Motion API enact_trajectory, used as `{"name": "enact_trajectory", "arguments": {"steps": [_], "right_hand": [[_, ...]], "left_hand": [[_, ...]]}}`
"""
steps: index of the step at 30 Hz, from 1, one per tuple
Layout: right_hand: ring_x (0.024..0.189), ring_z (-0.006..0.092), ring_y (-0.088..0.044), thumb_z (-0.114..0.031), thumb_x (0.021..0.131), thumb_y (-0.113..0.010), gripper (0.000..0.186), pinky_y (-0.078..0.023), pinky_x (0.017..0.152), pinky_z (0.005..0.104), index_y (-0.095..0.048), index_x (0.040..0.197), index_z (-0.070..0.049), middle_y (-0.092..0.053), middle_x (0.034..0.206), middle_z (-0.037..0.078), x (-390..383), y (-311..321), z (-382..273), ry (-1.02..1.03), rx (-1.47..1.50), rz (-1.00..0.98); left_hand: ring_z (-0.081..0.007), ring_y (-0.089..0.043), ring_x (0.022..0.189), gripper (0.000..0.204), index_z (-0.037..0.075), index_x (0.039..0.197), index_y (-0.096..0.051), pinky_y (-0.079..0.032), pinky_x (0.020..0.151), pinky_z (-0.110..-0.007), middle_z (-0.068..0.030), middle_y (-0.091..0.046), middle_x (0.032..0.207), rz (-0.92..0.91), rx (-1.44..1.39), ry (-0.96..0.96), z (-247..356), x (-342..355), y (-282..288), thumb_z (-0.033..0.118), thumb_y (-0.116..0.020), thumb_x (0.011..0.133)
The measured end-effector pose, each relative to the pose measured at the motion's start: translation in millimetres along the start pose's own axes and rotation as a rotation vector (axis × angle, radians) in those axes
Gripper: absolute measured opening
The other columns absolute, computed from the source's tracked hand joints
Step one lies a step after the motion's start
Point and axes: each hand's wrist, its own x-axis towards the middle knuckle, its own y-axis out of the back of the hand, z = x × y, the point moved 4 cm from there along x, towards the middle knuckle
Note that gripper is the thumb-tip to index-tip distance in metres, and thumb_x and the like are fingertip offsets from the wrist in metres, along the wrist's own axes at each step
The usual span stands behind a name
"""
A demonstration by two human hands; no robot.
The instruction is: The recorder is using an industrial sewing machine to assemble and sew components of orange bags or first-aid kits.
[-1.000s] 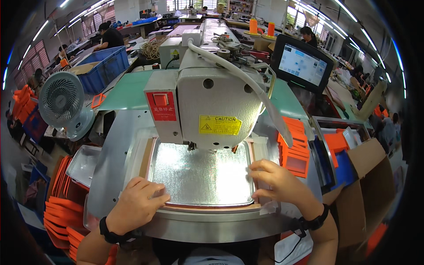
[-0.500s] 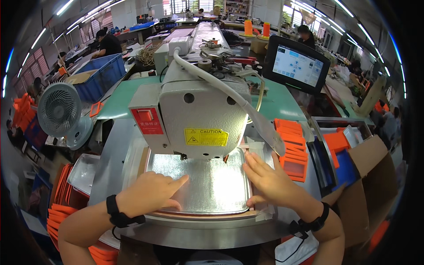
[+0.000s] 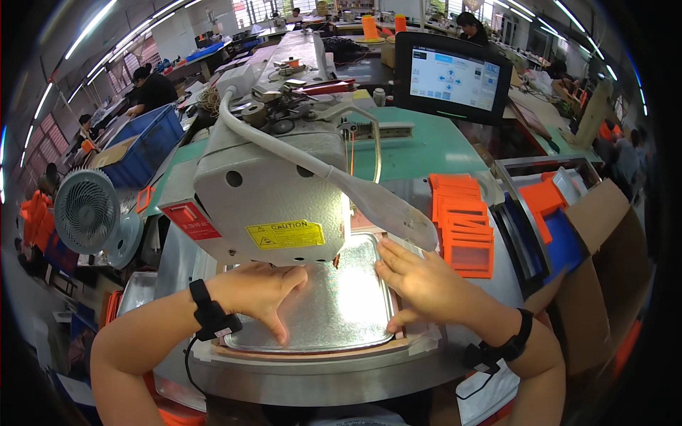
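A shiny metal tray (image 3: pixel 334 312) with rounded corners lies flat under the head of a large grey sewing machine (image 3: pixel 270 192), within a pale border strip. My left hand (image 3: pixel 256 292) rests over the tray's left part, thumb stretched toward me and apart from the other fingers; the far fingers come close under the machine head, partly hidden. At the tray's right edge, my right hand (image 3: pixel 423 284) lies with its fingers extended forward and its thumb spread near the near right corner. Neither hand holds anything.
Orange rectangular frames (image 3: pixel 465 227) are piled right of the tray. Beyond them stand an open cardboard box (image 3: pixel 597 270) and a lit control screen (image 3: pixel 451 78). A fan (image 3: pixel 89 209) and blue crate (image 3: pixel 142 149) stand left. A lamp arm (image 3: pixel 387 206) hangs above my right hand.
The view has shifted, so the machine appears farther left and larger. My left hand has moved forward, its fingers now closer to the machine head. My right hand stays at the tray's right edge.
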Motion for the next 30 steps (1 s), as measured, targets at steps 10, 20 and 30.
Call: {"name": "enact_trajectory", "arguments": {"steps": [10,20,30], "right_hand": [[0.123,0.0314,-0.058,-0.041,0.072,-0.084,0.101,-0.013,0.117,0.0687,-0.035,0.149,0.003,-0.062,0.125,0.018,-5,-4,24,-0.062,0.170,0.067],[0.109,0.0322,-0.066,-0.012,0.090,-0.064,0.050,-0.016,0.119,0.0641,-0.051,0.135,0.004,-0.068,0.105,0.017,20,-4,41,-0.066,0.095,-0.204],[0.126,0.0307,-0.057,-0.040,0.079,-0.079,0.079,-0.020,0.118,0.0645,-0.050,0.131,0.011,-0.063,0.123,0.023,15,-8,35,0.005,0.116,-0.052]], "left_hand": [[-0.0463,-0.019,0.149,0.106,0.005,0.154,-0.033,-0.027,0.120,-0.047,-0.0351,-0.019,0.158,0.108,0.028,-0.074,29,-13,-5,0.039,-0.087,0.069],[-0.0520,0.003,0.150,0.109,0.013,0.155,-0.036,-0.013,0.121,-0.053,-0.0408,0.003,0.159,-0.026,-0.094,-0.075,29,-12,-8,0.060,-0.084,0.069],[-0.0492,-0.002,0.152,0.101,0.011,0.152,-0.043,-0.014,0.120,-0.055,-0.0392,-0.004,0.160,0.078,-0.127,-0.017,33,-16,-13,0.046,-0.089,0.069]]}}
